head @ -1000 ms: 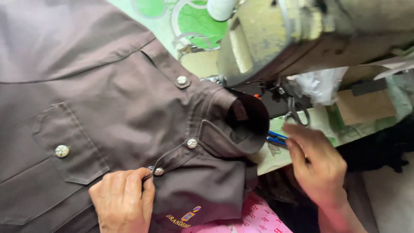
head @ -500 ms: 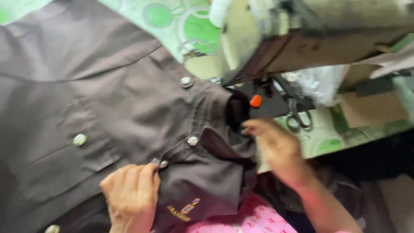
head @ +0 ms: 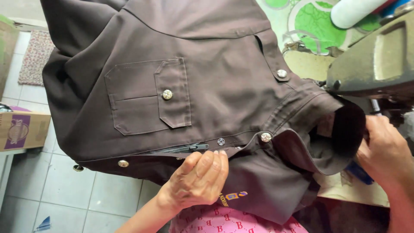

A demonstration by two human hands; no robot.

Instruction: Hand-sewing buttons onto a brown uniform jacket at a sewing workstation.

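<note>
A dark brown jacket (head: 207, 82) lies spread across the table, with a flap pocket, several silver snap buttons and a zipper (head: 181, 149) along its front edge. My left hand (head: 199, 177) pinches the jacket's front edge just below the zipper pull. My right hand (head: 384, 152) grips the upturned collar (head: 345, 129) at the right, close under the head of a grey-green sewing machine (head: 375, 60). A small embroidered emblem (head: 233, 196) shows on the fabric near my left hand.
A green-and-white patterned table cover (head: 315, 17) shows at the top right, with a white roll (head: 353, 11) on it. A cardboard box (head: 21, 129) stands at the left over a grey tiled floor (head: 77, 203). Pink patterned cloth (head: 241, 220) lies below.
The view has swung left, showing more of the jacket and its pocket. My right hand moved from near the scissors onto the collar. My left hand kept its hold on the front edge.
</note>
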